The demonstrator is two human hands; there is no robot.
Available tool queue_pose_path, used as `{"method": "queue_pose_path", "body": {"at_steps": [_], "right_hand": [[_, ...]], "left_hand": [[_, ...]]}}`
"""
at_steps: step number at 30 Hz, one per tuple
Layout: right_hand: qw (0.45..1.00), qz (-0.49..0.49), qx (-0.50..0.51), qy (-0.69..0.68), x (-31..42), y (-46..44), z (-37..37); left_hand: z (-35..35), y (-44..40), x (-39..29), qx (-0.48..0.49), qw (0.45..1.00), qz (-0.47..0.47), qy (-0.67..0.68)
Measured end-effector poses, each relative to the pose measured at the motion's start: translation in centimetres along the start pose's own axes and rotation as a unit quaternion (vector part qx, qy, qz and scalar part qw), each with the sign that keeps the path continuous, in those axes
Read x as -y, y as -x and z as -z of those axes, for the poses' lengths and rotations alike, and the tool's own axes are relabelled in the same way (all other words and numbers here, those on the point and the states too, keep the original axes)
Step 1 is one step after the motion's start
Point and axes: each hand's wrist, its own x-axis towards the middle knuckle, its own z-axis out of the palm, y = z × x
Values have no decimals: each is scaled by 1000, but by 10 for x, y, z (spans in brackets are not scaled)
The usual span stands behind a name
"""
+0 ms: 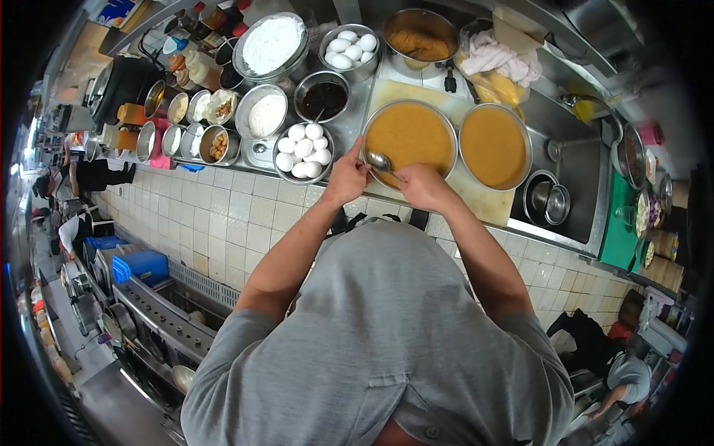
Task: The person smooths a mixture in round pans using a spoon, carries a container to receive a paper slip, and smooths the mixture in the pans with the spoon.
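Observation:
A round metal pan (363,137) filled level with an orange-brown crumb-like layer (413,134) sits on a pale cutting board (383,91). My left hand (346,178) is at the pan's near-left edge, its index finger stretched along the rim and the others curled in against the side. My right hand (422,187) is closed around the handle of a metal spoon (378,161). The spoon's bowl lies over the pan's near-left edge, close to my left fingers. A second round pan (531,145) with the same filling stands to the right.
Left of the board are bowls of white eggs (303,151), dark liquid (323,99) and white powder (266,116). A pot of brown crumbs (421,44) stands behind. On the right, a sink (580,160) holds metal bowls (556,204). People work at both sides.

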Motion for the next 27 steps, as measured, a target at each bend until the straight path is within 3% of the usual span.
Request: {"method": "queue_pose_path", "body": {"at_steps": [3,5,6,9,11,15,17,23,27], "right_hand": [[1000,-6,-12,23,3,9,2],[972,64,-226,-9,0,-4,-13],[972,63,-227,-9,1,-12,-15],[976,30,-217,-18,2,-25,-19],[989,37,-140,12,0,-19,-17],[996,14,-82,7,-3,12,3],[996,12,2,84,-4,21,16],[987,14,40,155,-21,30,35],[981,-18,63,180,-26,32,58]], "left_hand": [[0,0,3,-2,1000,-2,-1],[0,-1,4,-2,1000,-4,5],[0,-3,7,-2,1000,-6,-7],[1,-2,4,0,1000,-6,-24],[3,-4,3,3,1000,-5,-27],[12,-14,0,30,998,-9,-60],[16,-19,-4,39,998,9,-51],[24,-35,-13,35,998,4,-50],[28,-45,-21,19,989,-46,-143]]}}
